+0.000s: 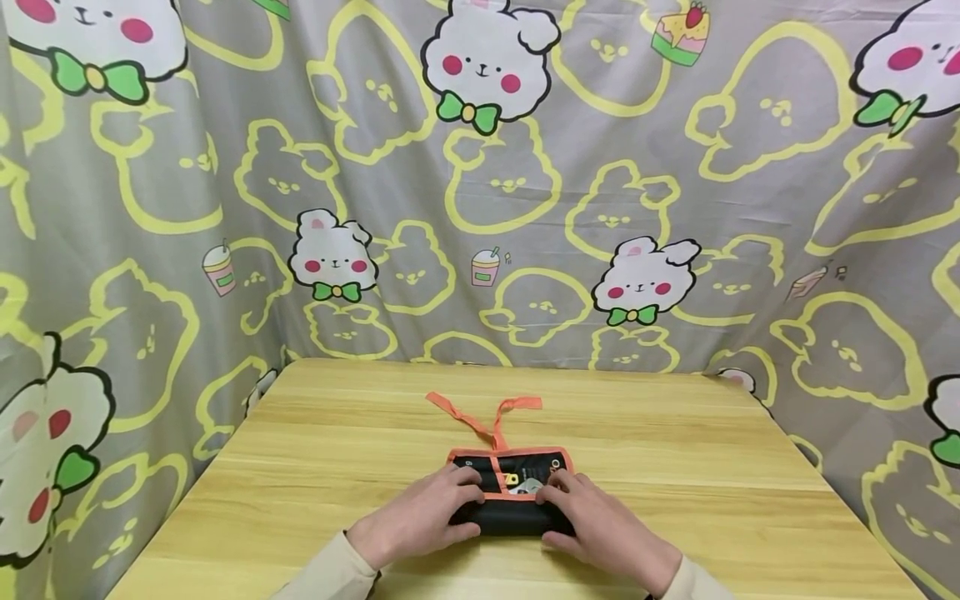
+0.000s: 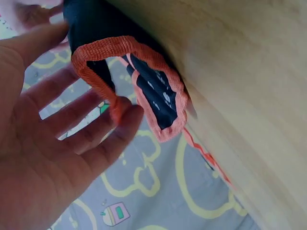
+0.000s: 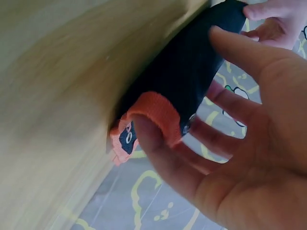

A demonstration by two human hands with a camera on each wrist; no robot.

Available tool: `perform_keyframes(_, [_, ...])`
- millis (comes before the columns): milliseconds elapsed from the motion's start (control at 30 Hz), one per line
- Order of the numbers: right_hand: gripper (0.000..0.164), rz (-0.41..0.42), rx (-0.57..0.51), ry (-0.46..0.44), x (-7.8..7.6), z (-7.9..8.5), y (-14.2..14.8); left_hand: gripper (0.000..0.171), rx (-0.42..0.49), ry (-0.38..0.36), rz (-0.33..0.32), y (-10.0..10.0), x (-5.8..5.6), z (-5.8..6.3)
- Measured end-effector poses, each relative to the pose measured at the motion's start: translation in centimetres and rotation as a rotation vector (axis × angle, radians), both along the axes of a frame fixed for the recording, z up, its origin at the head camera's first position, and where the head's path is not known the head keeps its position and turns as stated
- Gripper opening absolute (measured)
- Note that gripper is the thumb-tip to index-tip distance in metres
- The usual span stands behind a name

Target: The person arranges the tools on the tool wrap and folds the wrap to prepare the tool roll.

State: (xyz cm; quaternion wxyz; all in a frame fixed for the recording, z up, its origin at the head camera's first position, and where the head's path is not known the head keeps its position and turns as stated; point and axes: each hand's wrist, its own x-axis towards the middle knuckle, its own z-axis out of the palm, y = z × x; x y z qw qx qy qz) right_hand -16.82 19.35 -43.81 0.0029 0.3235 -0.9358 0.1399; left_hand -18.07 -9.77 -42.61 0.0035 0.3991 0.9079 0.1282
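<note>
A black fabric roll-up pouch [image 1: 513, 520] with orange trim lies on the table, its near part folded up and over. My left hand [image 1: 427, 510] grips the fold at its left end, thumb on the near side and fingers over the top. At the right end, my right hand [image 1: 606, 527] holds the same fold in a like way. In the left wrist view the pouch's edge [image 2: 108, 47] curves in a loop by the fingertips. Between the hands, a yellow piece [image 1: 512, 479] and a greyish piece [image 1: 531, 486] show on the pouch's inner face.
Two orange ties [image 1: 497, 423] spread from the pouch's far edge across the wooden table [image 1: 337, 433]. Behind the table and at both sides hangs a grey curtain [image 1: 420, 200] with cartoon rabbits.
</note>
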Motion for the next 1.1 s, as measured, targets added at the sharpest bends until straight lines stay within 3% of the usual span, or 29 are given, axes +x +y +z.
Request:
perform_keyframes(300, [0.057, -0.014, 0.107, 0.108, 0.3, -0.2, -0.4, 0.048, -0.098, 0.024, 0.025, 0.1, 0.2, 0.0])
perform_keyframes(433, [0.055, -0.016, 0.141, 0.148, 0.3, -0.6, -0.7, 0.045, -0.136, 0.047, 0.026, 0.3, 0.3, -0.2])
perform_keyframes(567, [0.045, -0.012, 0.116, 0.133, 0.2, -0.7, -0.7, 0.034, -0.126, 0.061, 0.003, 0.4, 0.2, -0.4])
perform_keyframes(867, [0.033, 0.056, 0.107, 0.091, 0.2, 0.0, -0.1, 0.027, -0.096, -0.007, -0.038, 0.1, 0.1, -0.3])
perform_keyframes(1100, [0.025, 0.117, 0.028, -0.02, 0.0, 0.6, 0.3, 0.024, -0.002, -0.142, -0.061, -0.5, -0.1, 0.2])
